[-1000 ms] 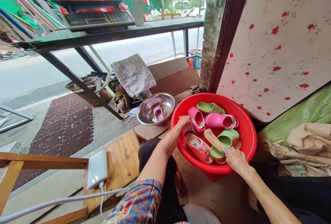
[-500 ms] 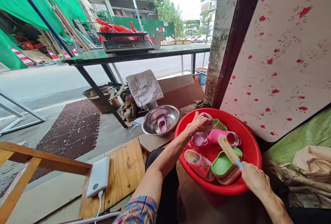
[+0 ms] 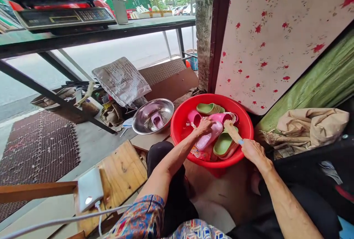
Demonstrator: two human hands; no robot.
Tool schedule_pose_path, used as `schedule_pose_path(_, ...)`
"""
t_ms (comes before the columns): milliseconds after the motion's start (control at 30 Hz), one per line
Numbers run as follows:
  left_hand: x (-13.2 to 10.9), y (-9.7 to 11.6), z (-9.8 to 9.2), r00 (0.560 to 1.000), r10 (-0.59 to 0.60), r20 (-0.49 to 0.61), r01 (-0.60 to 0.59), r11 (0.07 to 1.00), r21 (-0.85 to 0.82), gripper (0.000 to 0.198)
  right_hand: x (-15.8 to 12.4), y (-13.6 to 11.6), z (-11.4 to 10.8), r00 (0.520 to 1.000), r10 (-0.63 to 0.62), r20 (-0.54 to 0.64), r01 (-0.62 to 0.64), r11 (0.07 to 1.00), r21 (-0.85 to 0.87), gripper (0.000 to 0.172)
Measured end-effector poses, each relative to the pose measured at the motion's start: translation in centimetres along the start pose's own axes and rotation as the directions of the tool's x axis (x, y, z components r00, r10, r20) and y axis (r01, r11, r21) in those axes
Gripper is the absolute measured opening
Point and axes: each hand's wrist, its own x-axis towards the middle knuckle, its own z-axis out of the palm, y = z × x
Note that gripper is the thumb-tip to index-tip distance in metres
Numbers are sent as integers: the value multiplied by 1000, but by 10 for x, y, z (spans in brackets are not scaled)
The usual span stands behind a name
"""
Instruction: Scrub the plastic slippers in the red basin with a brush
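Pink slipper [image 3: 207, 140]: where does it lie in the head view?

Inside the red basin [image 3: 212, 97], near the front wall. Its long axis slants from upper right down to lower left, roughly in line with the left forearm.

Which hand is nearer?

The left hand [image 3: 205, 126]. Its fingers curl over the top of the slipper, gripping it rather than lying spread. The thumb is hard to make out, and I can't tell which end is the toe.

And the other hand?

The right hand [image 3: 254, 151] sits at the basin's right rim, closed around the blue-tipped end of a wooden scrub brush [image 3: 231, 131]. The brush points up and left, so its far end comes just beside the slipper's upper end. The two hands stay apart, with the brush bridging most of the gap.

What's under the brush?

A green slipper [image 3: 222, 144] lies right below it, inside the basin. More slippers are heaped behind, and a steel bowl [image 3: 152, 116] sits just left of the basin, outside it.
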Motion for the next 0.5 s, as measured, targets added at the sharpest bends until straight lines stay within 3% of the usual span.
schedule_pose_path(67,-19,-4,11,978,-203,-52,202,979,-22,53,2,0,1,1000,-11,-9,12,1000,16,35)
schedule_pose_path(167,-50,-3,34,901,-426,85,430,902,-30,77,7,-9,2,1000,-12,5,12,997,71,43)
schedule_pose_path(233,-67,4,53,866,-464,185,478,878,-38,98,14,-18,2,999,-7,48,2,995,98,50)
schedule_pose_path(333,-77,14,75,839,-528,132,541,835,-96,105,22,-26,3,997,-7,80,-2,994,108,60)
schedule_pose_path(400,-76,17,81,818,-570,80,575,803,-156,103,23,-27,5,998,-28,54,22,992,121,62)
schedule_pose_path(500,-69,12,79,783,-617,78,611,740,-280,84,12,-30,15,996,-94,10,91,986,141,56)
